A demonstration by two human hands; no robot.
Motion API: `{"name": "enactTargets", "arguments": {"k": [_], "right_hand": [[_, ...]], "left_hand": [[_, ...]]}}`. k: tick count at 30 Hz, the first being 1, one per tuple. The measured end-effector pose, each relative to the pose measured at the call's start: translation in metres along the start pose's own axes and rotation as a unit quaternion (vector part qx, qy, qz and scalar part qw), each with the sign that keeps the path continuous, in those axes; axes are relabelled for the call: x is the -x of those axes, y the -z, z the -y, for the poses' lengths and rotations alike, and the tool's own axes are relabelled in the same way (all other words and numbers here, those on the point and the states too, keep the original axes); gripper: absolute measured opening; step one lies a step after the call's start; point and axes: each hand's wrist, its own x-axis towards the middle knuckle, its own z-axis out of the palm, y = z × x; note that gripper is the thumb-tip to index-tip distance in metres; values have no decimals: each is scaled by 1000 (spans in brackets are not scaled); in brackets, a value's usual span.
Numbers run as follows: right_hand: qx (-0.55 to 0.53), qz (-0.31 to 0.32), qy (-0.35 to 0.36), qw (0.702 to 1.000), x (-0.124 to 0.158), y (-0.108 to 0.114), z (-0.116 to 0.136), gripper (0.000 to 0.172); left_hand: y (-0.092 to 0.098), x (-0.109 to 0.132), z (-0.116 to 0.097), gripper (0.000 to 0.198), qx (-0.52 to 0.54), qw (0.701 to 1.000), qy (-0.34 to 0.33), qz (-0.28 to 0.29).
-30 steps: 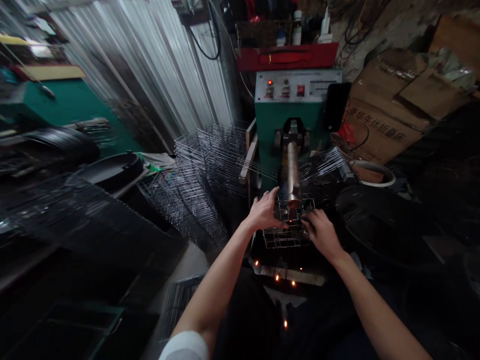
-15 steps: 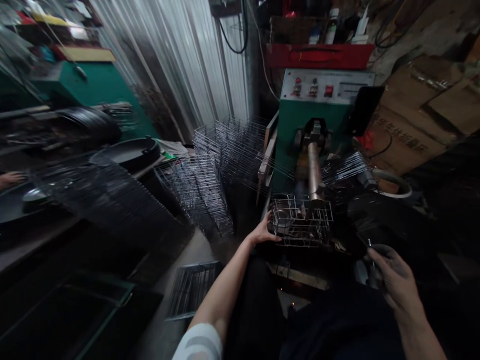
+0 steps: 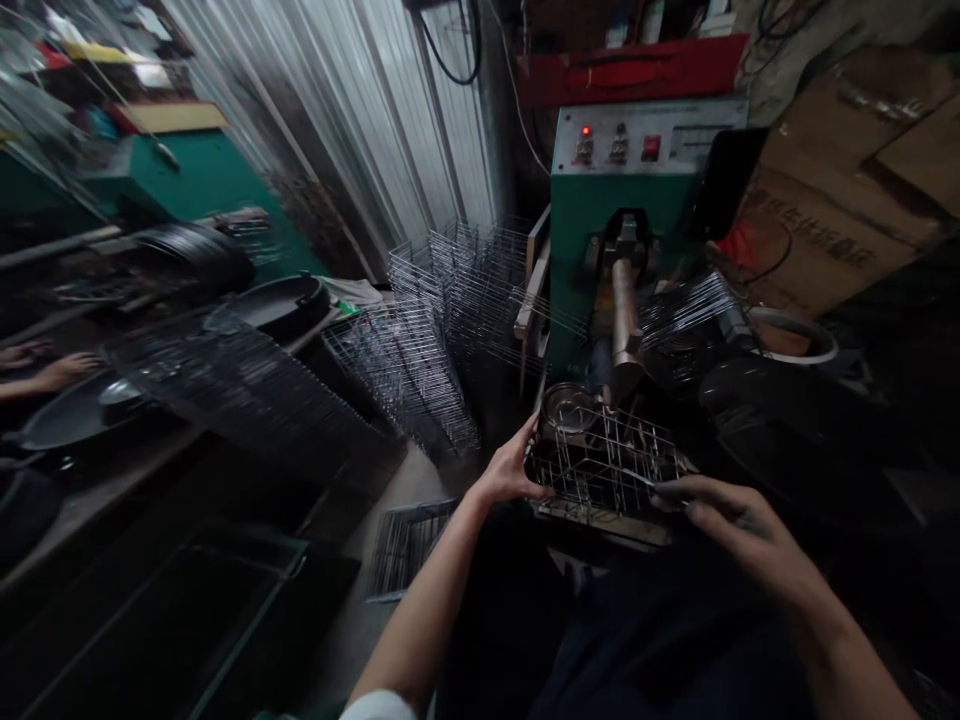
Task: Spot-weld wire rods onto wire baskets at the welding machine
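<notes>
A small wire basket (image 3: 626, 470) is tilted below the copper-coloured arm (image 3: 624, 315) of a green machine. My left hand (image 3: 510, 470) grips the basket's left side, thumb along the near edge and fingers partly hidden behind it. At the near right corner of the basket, my right hand (image 3: 724, 515) pinches a thin metal rod (image 3: 637, 478), whose tip reaches over the wires. Whether that rod touches the basket I cannot tell. A round metal dish (image 3: 570, 408) shows just behind the basket.
The green machine (image 3: 570, 230) carries a lit control panel. Wire grids (image 3: 420, 370) are stacked to the left. A bundle of loose wires (image 3: 697, 315) lies right of the arm. Cardboard boxes (image 3: 817, 240) stand at the back right. Another person's hand (image 3: 67, 370) shows far left.
My right hand has moved left, bringing the rod from the side to the basket. The basket has come nearer and tilted, with my left hand still on it. The other person's hand has moved right.
</notes>
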Motion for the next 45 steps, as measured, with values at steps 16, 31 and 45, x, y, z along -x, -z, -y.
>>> {"name": "enactTargets", "arguments": {"k": [16, 31, 45], "right_hand": [[363, 81, 145, 917, -33, -47, -35, 21], [483, -65, 245, 838, -35, -36, -73, 44], [480, -75, 219, 846, -65, -24, -63, 42]], "left_hand": [[-26, -24, -94, 146, -238, 966, 11, 101], [-32, -47, -130, 145, -256, 967, 3, 10], [-22, -73, -121, 143, -253, 967, 6, -1]]}}
